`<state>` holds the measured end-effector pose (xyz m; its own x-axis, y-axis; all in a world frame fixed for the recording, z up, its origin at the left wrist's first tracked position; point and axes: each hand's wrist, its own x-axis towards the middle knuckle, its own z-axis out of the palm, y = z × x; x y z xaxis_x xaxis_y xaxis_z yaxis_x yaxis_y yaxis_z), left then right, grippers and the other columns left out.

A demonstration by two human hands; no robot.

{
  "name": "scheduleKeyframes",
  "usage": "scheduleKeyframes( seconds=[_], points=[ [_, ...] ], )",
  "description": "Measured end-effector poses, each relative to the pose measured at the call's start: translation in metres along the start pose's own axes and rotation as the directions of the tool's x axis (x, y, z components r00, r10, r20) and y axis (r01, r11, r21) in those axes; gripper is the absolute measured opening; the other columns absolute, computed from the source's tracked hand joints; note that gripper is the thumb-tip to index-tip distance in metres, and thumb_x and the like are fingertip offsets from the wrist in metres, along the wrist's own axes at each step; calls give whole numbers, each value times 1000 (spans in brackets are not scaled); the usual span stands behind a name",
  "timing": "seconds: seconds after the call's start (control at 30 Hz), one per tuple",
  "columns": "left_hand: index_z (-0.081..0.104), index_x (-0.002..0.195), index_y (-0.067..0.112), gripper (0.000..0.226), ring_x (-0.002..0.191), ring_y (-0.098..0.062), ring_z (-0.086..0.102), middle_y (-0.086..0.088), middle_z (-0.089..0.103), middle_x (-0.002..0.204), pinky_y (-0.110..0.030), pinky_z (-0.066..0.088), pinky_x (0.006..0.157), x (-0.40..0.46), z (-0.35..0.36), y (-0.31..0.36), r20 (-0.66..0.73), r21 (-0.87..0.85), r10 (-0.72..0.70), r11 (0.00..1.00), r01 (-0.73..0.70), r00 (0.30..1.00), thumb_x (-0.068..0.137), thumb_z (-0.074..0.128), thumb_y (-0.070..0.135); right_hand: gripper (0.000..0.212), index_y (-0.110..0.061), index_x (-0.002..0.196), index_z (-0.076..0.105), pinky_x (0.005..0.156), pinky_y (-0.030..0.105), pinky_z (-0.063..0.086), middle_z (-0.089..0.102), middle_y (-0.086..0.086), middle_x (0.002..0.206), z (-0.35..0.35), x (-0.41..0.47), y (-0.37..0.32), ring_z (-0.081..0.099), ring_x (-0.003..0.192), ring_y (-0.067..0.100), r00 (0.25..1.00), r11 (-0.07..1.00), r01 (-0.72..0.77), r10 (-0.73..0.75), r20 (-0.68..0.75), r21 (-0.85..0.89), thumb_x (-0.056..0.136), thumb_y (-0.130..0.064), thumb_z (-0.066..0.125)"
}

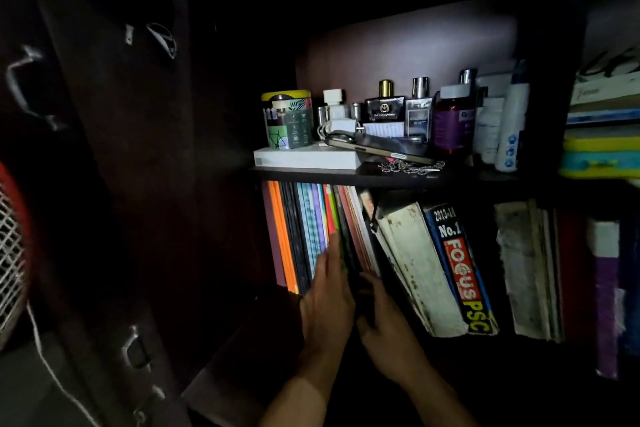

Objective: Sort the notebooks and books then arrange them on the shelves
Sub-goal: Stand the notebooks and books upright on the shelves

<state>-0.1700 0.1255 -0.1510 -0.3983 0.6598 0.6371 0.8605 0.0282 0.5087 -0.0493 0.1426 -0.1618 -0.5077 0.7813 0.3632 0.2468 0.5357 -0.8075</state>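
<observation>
Notebooks (313, 229) upright, both hands (329, 302) touching

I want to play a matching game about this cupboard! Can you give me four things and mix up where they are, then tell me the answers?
Things:
1. white box
2. FOCUS PSC book
3. left hand
4. phone

Places:
A. leaning on the lower shelf
B. lying flat at the upper shelf's left end
C. fingers against the thin notebook spines
D. lying tilted, one end on the white box

Pairs: 1-B, 2-A, 3-C, 4-D
</observation>
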Motion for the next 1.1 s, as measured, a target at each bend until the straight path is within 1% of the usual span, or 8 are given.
scheduleKeyframes(
  seconds=[0.1,0.2,0.3,0.4,0.6,0.87,1.0,1.1],
  points=[
    [-24,151,46,86,122,-29,57,0,18,160,-44,51,83,-8,-13,11,153,172,-62,985,35,986,101,42,22,69,-34,144,40,112,31,41,56,-12,137,0,-32,-19,52,126,1,997,996,-71,73,-29,44,84,-1,56],
    [-14,156,43,84,118,-36,57,-7,27,152,-45,51,77,-30,-37,31,227,103,-97,992,75,969,100,47,24,64,-42,134,43,108,36,46,59,-13,127,-15,-86,-47,54,118,-4,993,991,-119,119,6,63,81,-10,59],
    [27,152,46,66,110,-27,60,-6,44,139,-39,53,82,-78,-52,64,273,-163,-104,975,152,956,97,57,25,58,-39,134,44,106,30,47,59,-12,127,-53,-135,-64,55,120,-3,990,993,-107,110,-84,38,82,-20,62],
    [52,123,47,42,87,-9,63,4,63,108,-30,53,80,-142,-69,116,389,-436,24,885,161,921,91,64,21,52,-36,120,52,97,15,46,63,-17,119,-98,-200,-84,60,110,-9,970,990,-143,141,-199,5,88,1,68],
    [67,112,31,18,94,0,65,12,72,101,-24,53,84,-236,-87,263,664,-627,325,733,265,673,98,59,23,37,-34,117,57,86,11,48,68,-18,112,-207,-351,-128,63,106,-7,895,939,-319,253,-368,-129,92,-10,70],
    [65,105,39,18,93,-17,70,4,73,104,-42,60,80,-346,-116,455,604,-796,749,549,256,272,92,56,32,35,-19,122,56,90,22,52,67,-4,112,-322,-549,-207,65,101,2,656,787,-598,372,-657,-152,92,-22,73],
    [59,121,40,35,96,4,65,5,70,118,-36,55,95,-404,-121,493,531,-843,843,516,155,82,88,61,30,46,-24,123,53,85,16,44,60,-7,118,-335,-637,-226,56,107,7,499,578,-789,404,-766,-209,87,-45,72],
    [47,135,43,59,123,0,55,8,56,140,-35,46,107,-437,-118,503,544,-837,839,545,55,-27,79,63,55,63,-23,131,50,98,32,41,55,0,127,-343,-706,-219,51,120,19,265,366,-922,363,-893,-125,79,-55,65]
  ],
)
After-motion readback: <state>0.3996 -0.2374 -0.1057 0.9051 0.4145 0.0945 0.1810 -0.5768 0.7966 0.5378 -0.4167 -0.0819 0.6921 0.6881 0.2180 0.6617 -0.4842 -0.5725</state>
